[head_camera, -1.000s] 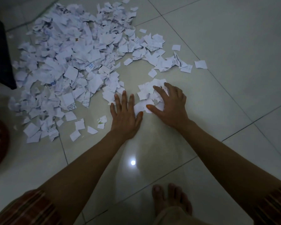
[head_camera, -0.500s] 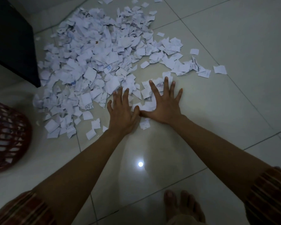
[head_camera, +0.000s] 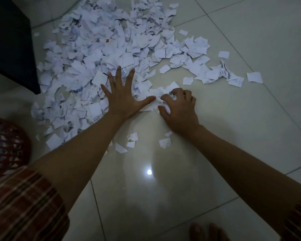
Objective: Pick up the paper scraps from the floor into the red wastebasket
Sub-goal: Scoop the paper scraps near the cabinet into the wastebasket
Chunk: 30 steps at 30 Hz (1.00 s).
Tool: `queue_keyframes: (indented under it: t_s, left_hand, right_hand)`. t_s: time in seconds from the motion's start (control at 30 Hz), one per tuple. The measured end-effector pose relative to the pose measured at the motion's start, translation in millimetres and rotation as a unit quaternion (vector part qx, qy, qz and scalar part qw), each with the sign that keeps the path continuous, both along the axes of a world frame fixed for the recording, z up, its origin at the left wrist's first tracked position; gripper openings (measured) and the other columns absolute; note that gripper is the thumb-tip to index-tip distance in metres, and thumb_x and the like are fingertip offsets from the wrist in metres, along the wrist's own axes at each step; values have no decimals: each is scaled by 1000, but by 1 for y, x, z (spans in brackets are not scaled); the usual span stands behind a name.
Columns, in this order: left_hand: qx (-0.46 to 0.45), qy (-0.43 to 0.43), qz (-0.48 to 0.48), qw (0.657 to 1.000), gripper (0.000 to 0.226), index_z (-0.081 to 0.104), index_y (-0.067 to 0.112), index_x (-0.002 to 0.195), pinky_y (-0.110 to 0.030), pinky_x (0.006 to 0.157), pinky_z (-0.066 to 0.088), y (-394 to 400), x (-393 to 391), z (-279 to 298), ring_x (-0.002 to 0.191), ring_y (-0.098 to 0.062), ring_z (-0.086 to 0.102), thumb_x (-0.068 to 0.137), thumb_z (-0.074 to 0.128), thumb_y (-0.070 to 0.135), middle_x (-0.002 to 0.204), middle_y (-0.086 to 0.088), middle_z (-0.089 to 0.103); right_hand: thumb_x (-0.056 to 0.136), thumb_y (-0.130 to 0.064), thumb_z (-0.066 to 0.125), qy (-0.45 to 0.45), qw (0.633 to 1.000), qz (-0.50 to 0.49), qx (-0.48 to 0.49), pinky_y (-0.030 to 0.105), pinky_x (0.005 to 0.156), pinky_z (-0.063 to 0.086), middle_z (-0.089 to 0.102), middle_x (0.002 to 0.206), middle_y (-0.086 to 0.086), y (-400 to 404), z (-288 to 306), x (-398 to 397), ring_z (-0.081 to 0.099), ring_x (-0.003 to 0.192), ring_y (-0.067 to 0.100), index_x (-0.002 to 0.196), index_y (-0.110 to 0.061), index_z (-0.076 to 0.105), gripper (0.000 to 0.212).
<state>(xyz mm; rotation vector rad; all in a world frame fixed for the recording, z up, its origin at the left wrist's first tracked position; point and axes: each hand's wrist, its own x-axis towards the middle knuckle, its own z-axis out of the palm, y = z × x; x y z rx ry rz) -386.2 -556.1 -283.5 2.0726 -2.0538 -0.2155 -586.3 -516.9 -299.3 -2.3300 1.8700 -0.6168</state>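
A wide heap of white paper scraps [head_camera: 115, 44] covers the tiled floor ahead of me. My left hand [head_camera: 122, 96] lies flat with fingers spread on the near edge of the heap, its thumb touching a small bunch of scraps [head_camera: 157, 96]. My right hand [head_camera: 178, 108] has its fingers curled round that bunch and grips it against the floor. The red wastebasket [head_camera: 5, 146], an open-weave plastic one, stands at the left edge, partly out of view. A few loose scraps [head_camera: 165, 142] lie between my forearms.
A dark block of furniture [head_camera: 10, 42] stands at the upper left beside the heap. More scattered scraps [head_camera: 254, 77] trail off to the right. Bare toes [head_camera: 205, 232] show at the bottom. A lamp's reflection [head_camera: 149, 172] glints on the glossy tile.
My right hand went from flat with spread fingers to curled round a bunch of scraps. My left hand slid forward onto the heap. The view shifted, bringing the basket further in.
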Motion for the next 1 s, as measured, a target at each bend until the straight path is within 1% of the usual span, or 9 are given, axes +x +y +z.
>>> queue_keyframes:
  t_s: [0.17, 0.3, 0.4, 0.47, 0.53, 0.67, 0.73, 0.83, 1.0]
  left_hand:
    - [58, -2, -27, 998, 109, 10, 43, 151, -66, 110, -7, -26, 1, -11, 146, -38, -13, 59, 36, 95, 162, -7, -9]
    - [10, -6, -20, 1000, 76, 36, 38, 143, -57, 110, 11, -25, 1, -18, 145, -35, 11, 79, 42, 79, 158, -8, 20]
    - [-44, 14, -17, 999, 62, 55, 13, 124, -45, 97, 27, -21, -1, -16, 127, -37, 33, 85, 51, 61, 141, -11, 40]
    - [-73, 23, -32, 997, 55, 59, 3, 108, -41, 87, 32, -17, 0, -15, 112, -39, 40, 86, 49, 52, 125, -15, 48]
    - [-94, 8, -61, 994, 46, 58, 1, 98, -41, 81, 34, -14, 2, -15, 99, -40, 45, 87, 48, 44, 110, -19, 52]
    - [-79, 1, -108, 991, 35, 54, 7, 94, -44, 70, 43, -5, 5, -10, 82, -34, 51, 86, 41, 39, 89, -15, 53]
    - [-46, 40, -111, 992, 32, 51, 6, 88, -40, 62, 39, 2, 4, -3, 76, -33, 51, 87, 44, 37, 82, -15, 53]
    - [10, 68, -104, 992, 26, 49, 5, 89, -35, 63, 30, 9, 2, 6, 83, -34, 52, 88, 61, 28, 86, -18, 56]
    - [9, 91, -95, 991, 26, 42, 10, 81, -32, 60, 23, 20, -9, 32, 71, -28, 46, 82, 66, 20, 74, -9, 45]
  right_hand:
    - [88, -34, 51, -2, 1000, -2, -17, 37, 71, 40, 54, 101, 10, 0, -1, 3, 45, 93, 30, 99, -19, 63, 22]
    - [85, -28, 53, -22, 1000, -5, -15, 36, 72, 40, 52, 108, 15, 1, 1, 3, 44, 91, 30, 96, -15, 61, 18]
    - [87, -30, 49, -3, 1000, 10, 0, 37, 78, 41, 52, 122, 15, -2, -1, 1, 47, 98, 32, 103, -17, 61, 24]
    - [87, -30, 51, 3, 1000, 20, -14, 38, 74, 42, 56, 119, 13, -2, -3, 1, 47, 93, 33, 105, -16, 63, 26]
    - [86, -28, 55, 5, 999, 25, -36, 36, 68, 42, 59, 111, 12, -2, -4, 1, 46, 86, 31, 103, -14, 64, 24]
    - [85, -25, 55, 17, 997, 35, -63, 37, 56, 41, 58, 90, 12, 1, -4, 1, 45, 73, 29, 91, -8, 62, 19]
    - [83, -21, 54, -5, 997, 39, -60, 34, 47, 39, 54, 78, 12, 4, -3, 1, 45, 62, 28, 81, -7, 58, 14]
    - [79, -22, 48, -34, 996, 74, -28, 29, 42, 32, 51, 70, 12, 5, 3, -1, 45, 49, 30, 74, -7, 53, 17]
    - [80, -24, 48, -66, 990, 124, 21, 33, 50, 36, 51, 70, 15, -2, 9, -16, 49, 55, 36, 75, -5, 50, 19]
